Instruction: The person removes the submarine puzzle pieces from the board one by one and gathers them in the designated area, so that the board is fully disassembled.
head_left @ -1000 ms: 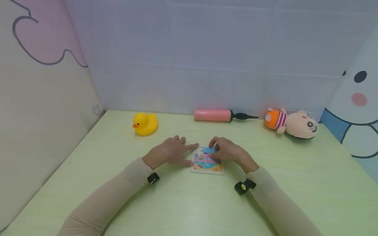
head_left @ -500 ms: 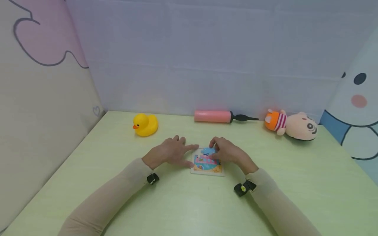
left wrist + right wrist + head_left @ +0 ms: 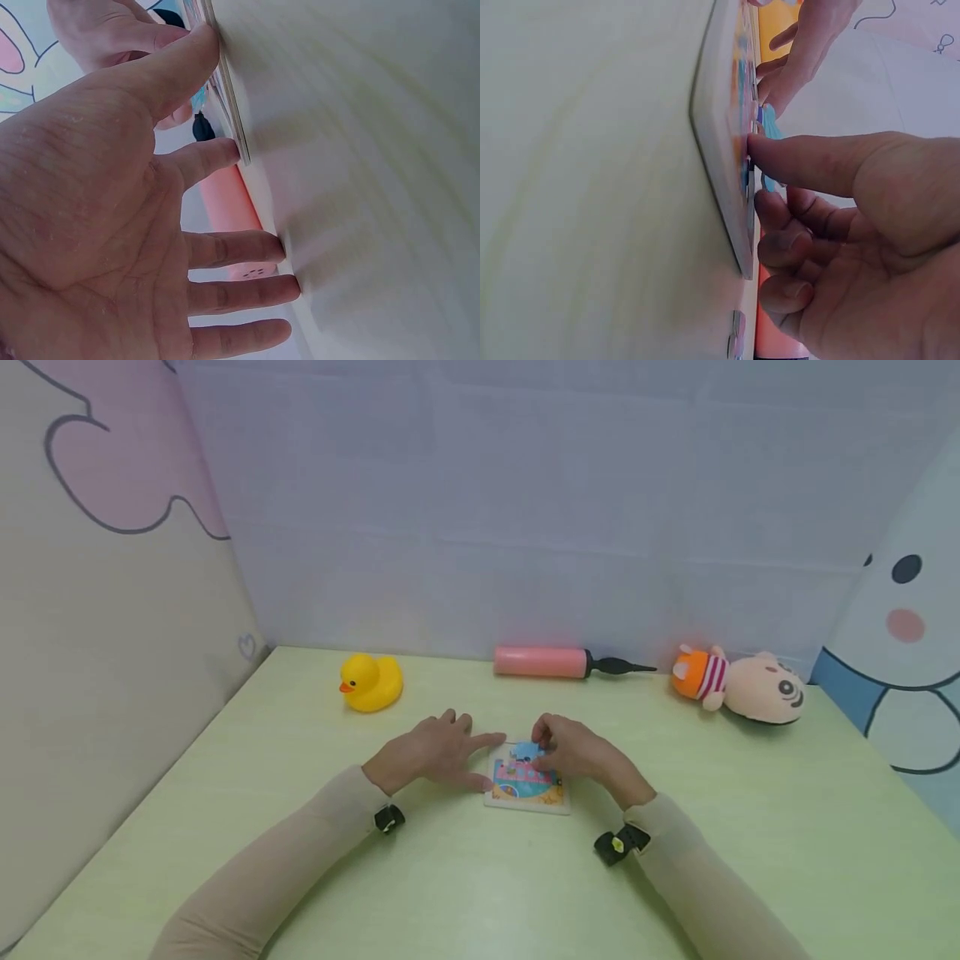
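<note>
A small jigsaw puzzle board [image 3: 528,808] with a pale frame and a colourful boat picture lies flat on the table. My left hand [image 3: 431,752] is at its left side, thumb and index fingertips touching the board's edge. In the left wrist view, that hand's fingers [image 3: 236,247] are straight. My right hand [image 3: 581,750] is over the board's upper right, pinching a light blue puzzle piece [image 3: 525,750] between thumb and fingers. The right wrist view has this piece [image 3: 771,124] tilted up at the board's surface; whether it is seated cannot be told.
Behind the hands, a yellow rubber duck [image 3: 372,683] stands at back left. A pink hand pump [image 3: 540,662] with a black nozzle lies along the back wall. A plush doll [image 3: 757,687] lies at back right. Another small piece [image 3: 736,334] lies beside the board.
The head view has tilted slightly, so everything sits a little lower. The light blue piece has turned slightly in my right fingers. My left hand stays at the board's edge.
</note>
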Available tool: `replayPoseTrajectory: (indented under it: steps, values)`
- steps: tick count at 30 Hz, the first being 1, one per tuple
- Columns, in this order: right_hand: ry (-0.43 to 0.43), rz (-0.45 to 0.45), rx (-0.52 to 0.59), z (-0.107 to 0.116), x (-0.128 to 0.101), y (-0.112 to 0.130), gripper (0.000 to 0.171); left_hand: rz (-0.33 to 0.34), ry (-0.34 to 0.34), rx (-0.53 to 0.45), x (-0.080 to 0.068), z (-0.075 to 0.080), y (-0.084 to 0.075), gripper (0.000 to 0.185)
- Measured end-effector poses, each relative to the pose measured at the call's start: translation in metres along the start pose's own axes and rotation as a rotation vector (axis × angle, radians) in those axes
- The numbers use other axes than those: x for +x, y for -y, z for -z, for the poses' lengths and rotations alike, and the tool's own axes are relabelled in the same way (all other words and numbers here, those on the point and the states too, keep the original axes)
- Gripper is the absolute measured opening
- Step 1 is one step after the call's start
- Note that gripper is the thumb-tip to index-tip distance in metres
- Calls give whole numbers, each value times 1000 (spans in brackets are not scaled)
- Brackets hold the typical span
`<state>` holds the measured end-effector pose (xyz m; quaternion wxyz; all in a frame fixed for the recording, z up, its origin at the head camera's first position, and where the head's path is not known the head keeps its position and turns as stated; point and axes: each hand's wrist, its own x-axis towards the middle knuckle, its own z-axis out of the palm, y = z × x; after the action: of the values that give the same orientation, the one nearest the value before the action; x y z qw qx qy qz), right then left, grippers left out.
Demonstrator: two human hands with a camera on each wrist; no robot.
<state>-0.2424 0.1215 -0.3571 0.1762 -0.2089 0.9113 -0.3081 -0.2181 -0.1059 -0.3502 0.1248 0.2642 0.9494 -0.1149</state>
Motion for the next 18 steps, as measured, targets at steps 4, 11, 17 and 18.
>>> replayPoseTrajectory:
  steps: [4,11,17,18]
  values:
    - [-13,17,19,1,-1,-1,22,1,-2,11,1,-2,0,78]
    - [-21,1,58,24,-6,-8,16,11,7,-11,2,-3,-1,77]
    - [4,-38,57,50,-15,-21,16,-2,3,-27,-1,0,-1,77]
    - [11,-55,55,54,-16,-23,17,-5,-1,-29,-1,0,-1,77]
